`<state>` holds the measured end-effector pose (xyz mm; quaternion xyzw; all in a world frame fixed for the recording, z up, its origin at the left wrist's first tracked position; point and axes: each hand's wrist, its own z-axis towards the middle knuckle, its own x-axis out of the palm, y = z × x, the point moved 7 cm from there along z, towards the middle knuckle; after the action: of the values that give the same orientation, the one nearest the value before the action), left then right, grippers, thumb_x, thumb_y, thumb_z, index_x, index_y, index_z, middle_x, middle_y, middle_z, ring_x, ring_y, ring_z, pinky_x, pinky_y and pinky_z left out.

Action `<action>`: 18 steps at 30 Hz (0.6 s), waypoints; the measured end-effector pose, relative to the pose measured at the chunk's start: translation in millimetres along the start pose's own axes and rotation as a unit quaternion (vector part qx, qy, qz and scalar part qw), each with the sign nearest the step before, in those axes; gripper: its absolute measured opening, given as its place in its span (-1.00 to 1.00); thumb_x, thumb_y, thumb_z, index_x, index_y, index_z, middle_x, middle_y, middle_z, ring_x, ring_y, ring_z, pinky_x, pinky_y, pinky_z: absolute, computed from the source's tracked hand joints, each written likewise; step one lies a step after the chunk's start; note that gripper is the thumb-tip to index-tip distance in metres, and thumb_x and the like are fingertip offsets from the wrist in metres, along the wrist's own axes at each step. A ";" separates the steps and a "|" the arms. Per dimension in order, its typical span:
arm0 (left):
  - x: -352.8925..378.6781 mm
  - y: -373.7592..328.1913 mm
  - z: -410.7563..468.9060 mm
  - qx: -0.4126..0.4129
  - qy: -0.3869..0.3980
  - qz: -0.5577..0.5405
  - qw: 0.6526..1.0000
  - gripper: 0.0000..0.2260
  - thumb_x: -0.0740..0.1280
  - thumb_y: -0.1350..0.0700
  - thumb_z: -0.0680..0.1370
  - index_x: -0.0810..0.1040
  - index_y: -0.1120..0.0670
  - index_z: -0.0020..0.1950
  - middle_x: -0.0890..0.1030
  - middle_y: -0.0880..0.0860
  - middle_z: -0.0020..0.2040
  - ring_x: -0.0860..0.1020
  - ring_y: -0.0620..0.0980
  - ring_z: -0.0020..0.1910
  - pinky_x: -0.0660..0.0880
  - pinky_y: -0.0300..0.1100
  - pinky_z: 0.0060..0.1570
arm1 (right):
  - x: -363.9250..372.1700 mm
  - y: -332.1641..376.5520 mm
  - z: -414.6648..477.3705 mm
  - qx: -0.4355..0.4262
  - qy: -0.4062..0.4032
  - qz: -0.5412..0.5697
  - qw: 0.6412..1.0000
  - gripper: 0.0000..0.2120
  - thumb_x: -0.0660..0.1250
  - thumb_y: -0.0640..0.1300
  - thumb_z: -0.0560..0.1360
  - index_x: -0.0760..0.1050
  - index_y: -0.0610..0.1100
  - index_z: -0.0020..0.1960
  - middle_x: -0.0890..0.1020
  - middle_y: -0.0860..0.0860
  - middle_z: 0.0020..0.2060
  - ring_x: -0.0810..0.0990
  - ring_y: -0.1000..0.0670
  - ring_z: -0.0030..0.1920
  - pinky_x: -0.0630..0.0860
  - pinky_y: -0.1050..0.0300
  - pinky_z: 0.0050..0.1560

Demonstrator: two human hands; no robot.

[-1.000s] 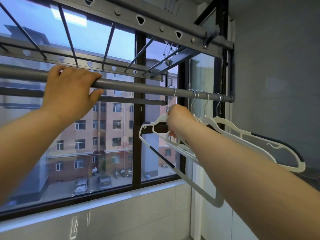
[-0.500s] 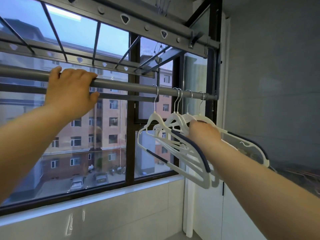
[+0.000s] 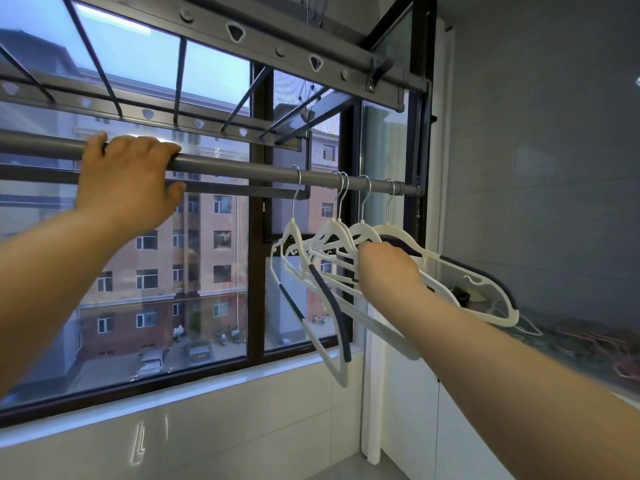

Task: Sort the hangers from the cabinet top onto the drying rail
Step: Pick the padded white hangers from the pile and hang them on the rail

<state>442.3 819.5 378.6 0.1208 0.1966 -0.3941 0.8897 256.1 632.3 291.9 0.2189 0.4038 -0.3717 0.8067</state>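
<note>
Overhead, the drying rail (image 3: 242, 169) carries five white hangers (image 3: 329, 244), bunched near its right end. My left hand (image 3: 128, 181) has its fingers (image 3: 149, 147) clamped over the rail. My right hand (image 3: 388, 268) is in among the hangers, grip hidden, so I cannot tell. Best approach: steady the rail and space the hooks (image 3: 367, 184) evenly.

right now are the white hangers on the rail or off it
On it: five metal hooks sit over the grey rail near its right end, hangers dangling below.
</note>
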 end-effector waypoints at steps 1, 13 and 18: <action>-1.0 0.1 -0.8 0.004 0.000 0.000 1.000 -0.58 0.30 0.08 0.49 0.37 0.18 0.32 0.46 0.28 0.25 0.34 0.31 0.29 0.05 0.19 0.38 | -3.0 1.5 -2.2 -0.009 -0.016 -0.016 1.000 -0.73 0.20 -0.37 0.50 0.43 -0.25 0.18 0.61 -0.14 0.03 0.59 -0.15 0.02 0.35 0.12 -0.19; -6.7 9.3 -6.7 0.025 -0.006 -0.026 0.999 -0.55 0.28 0.05 0.50 0.32 0.15 0.36 0.44 0.22 0.29 0.31 0.24 0.32 -0.01 0.09 0.40 | 3.4 -3.5 -2.1 0.102 0.039 0.047 0.993 -0.74 0.32 -0.17 0.46 0.48 -0.18 0.14 0.56 -0.13 0.10 0.43 -0.14 0.19 0.39 -0.01 0.17; -4.8 13.2 -6.6 0.028 -0.006 -0.036 0.999 -0.53 0.28 0.04 0.50 0.31 0.14 0.37 0.42 0.21 0.31 0.29 0.22 0.34 -0.03 0.09 0.41 | -3.9 6.1 -9.0 0.095 0.002 0.082 0.992 -0.81 0.22 -0.17 0.50 0.53 -0.20 0.04 0.55 -0.16 0.06 0.32 -0.15 0.24 0.32 0.00 0.13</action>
<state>447.6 833.8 375.6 0.1360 0.1847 -0.4321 0.8722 254.9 643.6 290.2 0.3275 0.3488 -0.3402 0.8096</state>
